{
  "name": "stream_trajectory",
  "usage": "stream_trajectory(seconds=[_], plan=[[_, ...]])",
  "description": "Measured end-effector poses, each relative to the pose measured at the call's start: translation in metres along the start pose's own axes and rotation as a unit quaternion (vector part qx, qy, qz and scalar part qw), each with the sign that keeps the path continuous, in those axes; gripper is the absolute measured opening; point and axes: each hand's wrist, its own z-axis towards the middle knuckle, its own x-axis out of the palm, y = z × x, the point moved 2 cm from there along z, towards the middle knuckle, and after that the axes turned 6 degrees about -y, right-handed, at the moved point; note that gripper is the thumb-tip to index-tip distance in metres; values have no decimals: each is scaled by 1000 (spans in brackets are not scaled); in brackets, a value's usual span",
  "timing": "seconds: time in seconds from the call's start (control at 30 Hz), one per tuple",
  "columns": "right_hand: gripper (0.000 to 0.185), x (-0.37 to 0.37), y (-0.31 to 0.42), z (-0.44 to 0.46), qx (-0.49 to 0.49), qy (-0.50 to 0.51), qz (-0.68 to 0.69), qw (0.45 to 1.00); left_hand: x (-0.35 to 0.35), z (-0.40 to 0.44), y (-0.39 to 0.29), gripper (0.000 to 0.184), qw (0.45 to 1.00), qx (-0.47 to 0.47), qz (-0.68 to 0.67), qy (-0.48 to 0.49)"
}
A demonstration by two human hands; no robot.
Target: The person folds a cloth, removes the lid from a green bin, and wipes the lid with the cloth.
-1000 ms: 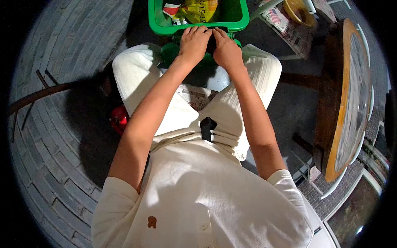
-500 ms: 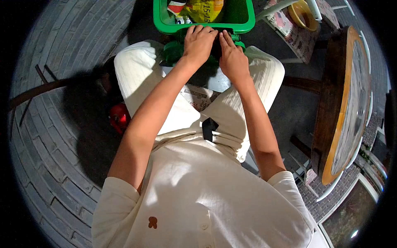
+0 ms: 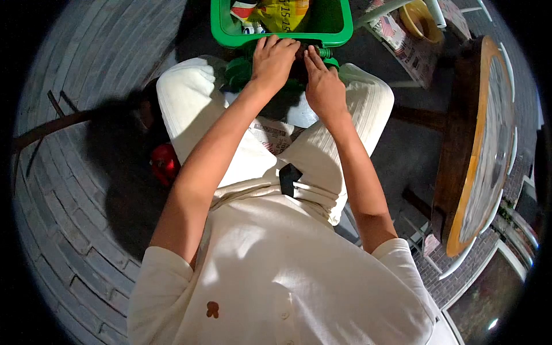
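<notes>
A green bin (image 3: 230, 39) stands at the top, between and beyond the knees, with a yellow bag (image 3: 282, 14) and a red and white packet (image 3: 242, 10) inside. My left hand (image 3: 275, 60) is at the bin's near rim, its fingers bent over a dark part there. Close beside it, my right hand (image 3: 325, 83) has its fingers pointing at the same dark part, near a green ridged piece (image 3: 325, 52). Shadow and the hands hide what the fingertips touch or hold.
A round wooden table (image 3: 460, 149) stands at the right. Behind it, a yellow bowl (image 3: 420, 22) rests on a patterned seat (image 3: 397, 43). A red object (image 3: 165, 164) lies by the left thigh. A dark curved bar (image 3: 63, 123) is at the left.
Since the earliest frame, my right hand has moved slightly down and right, away from my left hand. The bin has shifted a little to the right in view.
</notes>
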Motion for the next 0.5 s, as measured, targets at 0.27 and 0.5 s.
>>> stream_trajectory(seconds=[0.27, 0.5], plan=[[71, 23, -9, 31, 1, -48, 48, 998, 1, -3, 2, 43, 998, 22, 45, -22], [70, -1, 6, 9, 8, -17, 20, 1000, -1, -3, 2, 42, 998, 23, 49, -11]])
